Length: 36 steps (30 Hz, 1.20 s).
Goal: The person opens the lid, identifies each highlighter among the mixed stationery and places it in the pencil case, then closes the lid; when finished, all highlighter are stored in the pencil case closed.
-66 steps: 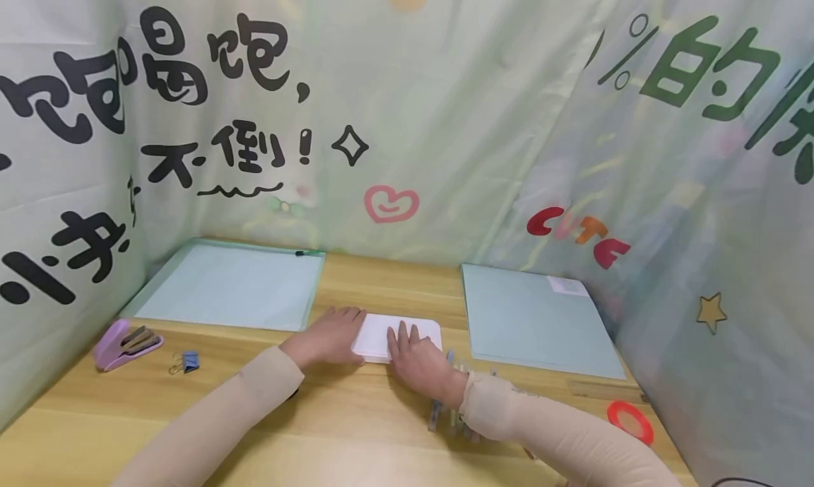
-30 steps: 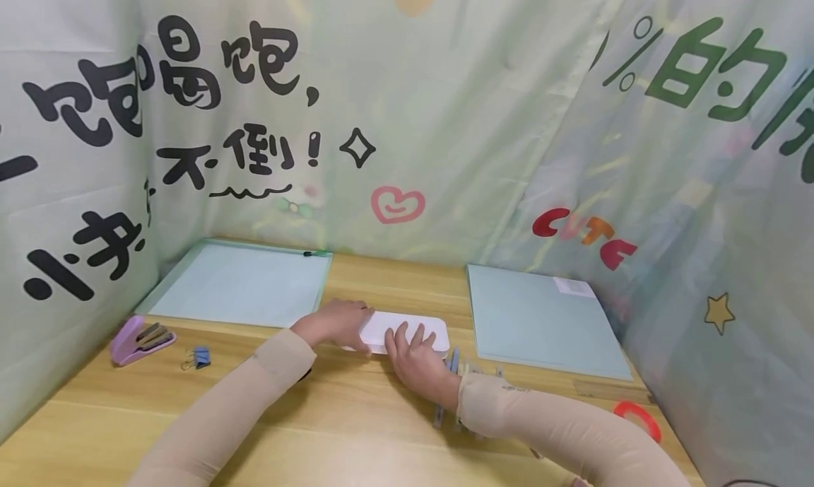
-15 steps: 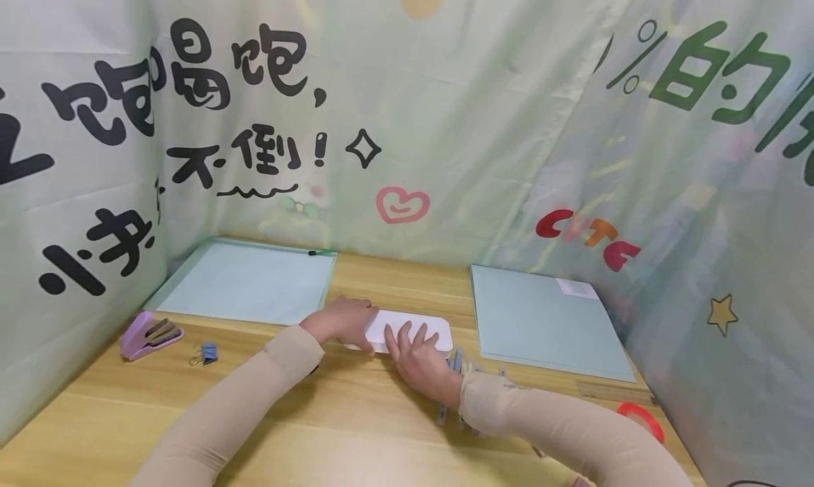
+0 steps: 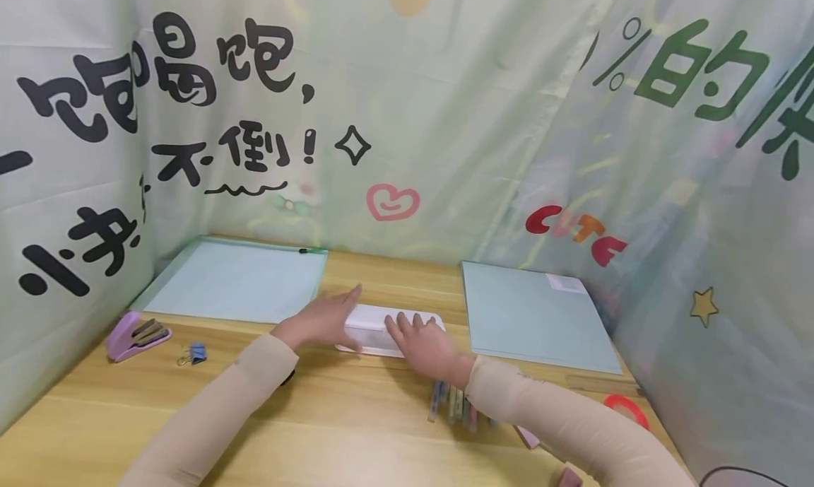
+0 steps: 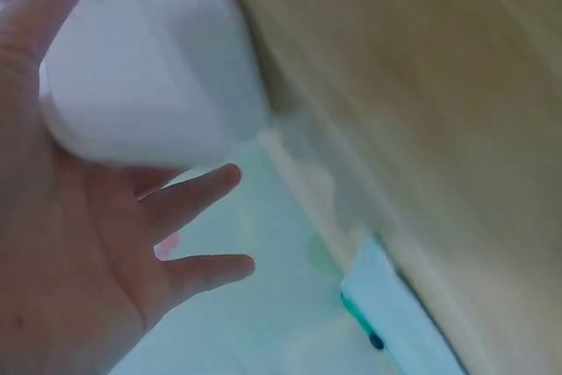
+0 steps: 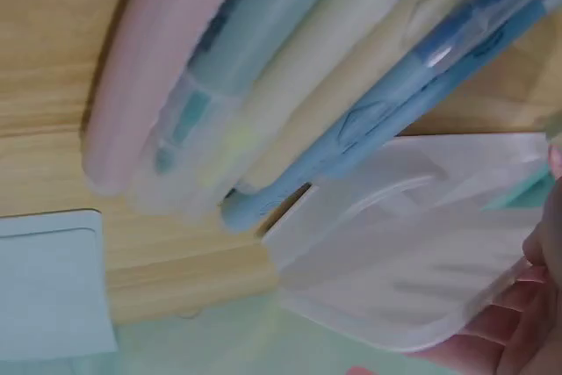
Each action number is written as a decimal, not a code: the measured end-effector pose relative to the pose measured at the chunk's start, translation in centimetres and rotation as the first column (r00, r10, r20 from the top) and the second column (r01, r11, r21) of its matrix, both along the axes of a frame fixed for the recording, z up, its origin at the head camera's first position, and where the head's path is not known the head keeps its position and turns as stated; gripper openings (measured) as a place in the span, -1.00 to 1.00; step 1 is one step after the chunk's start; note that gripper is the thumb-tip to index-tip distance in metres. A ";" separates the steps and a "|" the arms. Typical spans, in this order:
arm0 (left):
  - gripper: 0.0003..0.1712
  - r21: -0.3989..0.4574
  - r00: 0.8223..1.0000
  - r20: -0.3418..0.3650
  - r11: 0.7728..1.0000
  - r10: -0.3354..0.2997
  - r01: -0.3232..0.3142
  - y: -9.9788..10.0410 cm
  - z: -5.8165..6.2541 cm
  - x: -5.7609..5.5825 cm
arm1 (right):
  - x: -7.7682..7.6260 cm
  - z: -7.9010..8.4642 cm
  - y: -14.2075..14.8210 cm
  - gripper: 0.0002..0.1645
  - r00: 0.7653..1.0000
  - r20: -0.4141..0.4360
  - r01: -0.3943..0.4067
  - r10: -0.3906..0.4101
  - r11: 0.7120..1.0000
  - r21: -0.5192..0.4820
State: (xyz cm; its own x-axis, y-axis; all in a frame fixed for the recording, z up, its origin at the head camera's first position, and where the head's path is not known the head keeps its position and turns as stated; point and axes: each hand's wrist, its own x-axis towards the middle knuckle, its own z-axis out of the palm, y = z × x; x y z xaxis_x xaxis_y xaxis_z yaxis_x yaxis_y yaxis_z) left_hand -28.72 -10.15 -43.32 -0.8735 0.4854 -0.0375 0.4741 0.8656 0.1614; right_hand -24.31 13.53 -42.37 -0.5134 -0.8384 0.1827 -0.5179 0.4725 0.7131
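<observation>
A white pencil box (image 4: pixel 365 317) with rounded corners lies in the middle of the table in the head view. My left hand (image 4: pixel 321 321) is around its left end, thumb at the front. In the left wrist view the fingers (image 5: pixel 206 277) are straight and spread. My right hand (image 4: pixel 427 342) holds the lid near the right end, fingers curled over the edge. Seen from the right wrist, the lid (image 6: pixel 413 287) stands tilted up from the box, and something teal (image 6: pixel 527 189) shows inside. Several pens (image 6: pixel 290 85) lie just in front of the box, partly behind my right forearm.
Pale blue folders lie at the back left (image 4: pixel 235 282) and right (image 4: pixel 534 317). A purple stapler (image 4: pixel 130 337) and a blue binder clip (image 4: pixel 198 352) sit at left. A red tape ring (image 4: pixel 626 411) is at right, with a pink block (image 4: pixel 570 478) near the front.
The pencil box's lid has tilted up, so its front side shows more. My left fingers have spread and lifted from the box's left end. My right hand's fingers have curled over the lid's edge.
</observation>
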 end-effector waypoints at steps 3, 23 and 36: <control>0.44 0.040 0.998 0.042 0.998 0.055 -0.057 -1.0 0.7 0.5 | -0.8 0.6 0.1 -0.50 1.000 0.015 -0.017 0.019 0.996 -0.088; 0.00 0.143 0.989 0.147 0.989 0.021 -0.042 -1.4 0.7 1.4 | -6.9 3.0 -0.2 -0.79 0.954 0.273 0.065 0.121 0.809 -0.584; 0.12 0.094 0.983 0.170 0.992 0.071 -0.088 -1.2 0.8 2.2 | -8.0 1.7 -0.1 -0.29 0.950 0.312 0.165 0.010 0.832 -0.530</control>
State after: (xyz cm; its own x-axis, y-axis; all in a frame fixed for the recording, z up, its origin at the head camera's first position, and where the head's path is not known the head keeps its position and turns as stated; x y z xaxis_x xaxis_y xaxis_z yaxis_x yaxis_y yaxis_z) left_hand -26.57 -11.39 -42.50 -0.8950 0.4235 -0.1398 0.3638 0.8747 0.3202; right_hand -32.29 13.41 -40.69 -0.6747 -0.6012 0.4282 -0.6026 0.7837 0.1507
